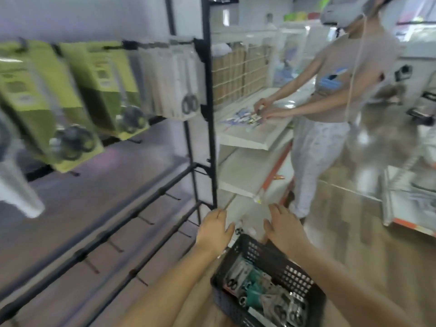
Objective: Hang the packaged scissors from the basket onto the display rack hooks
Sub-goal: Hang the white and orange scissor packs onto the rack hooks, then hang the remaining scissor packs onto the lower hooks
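Note:
A black plastic basket (292, 272) sits on the floor at the bottom centre, filled with several packaged scissors (271, 293). My left hand (215, 230) hovers just beyond the basket's far left corner, fingers straight and holding nothing. Over the basket's far rim my right hand (282, 226) is spread flat, also empty. The black display rack (207, 114) fills the left side. Green packs (103, 86) and clear scissor packs (186, 83) hang on its upper row. Lower bars carry bare hooks (146, 219). The picture is blurred by motion.
Another person (330, 97) wearing a headset stands to the right, handling small items on a white shelf (250, 135). More white shelving runs below it. A wooden floor opens to the right, with another shelf unit (405, 204) at the far right.

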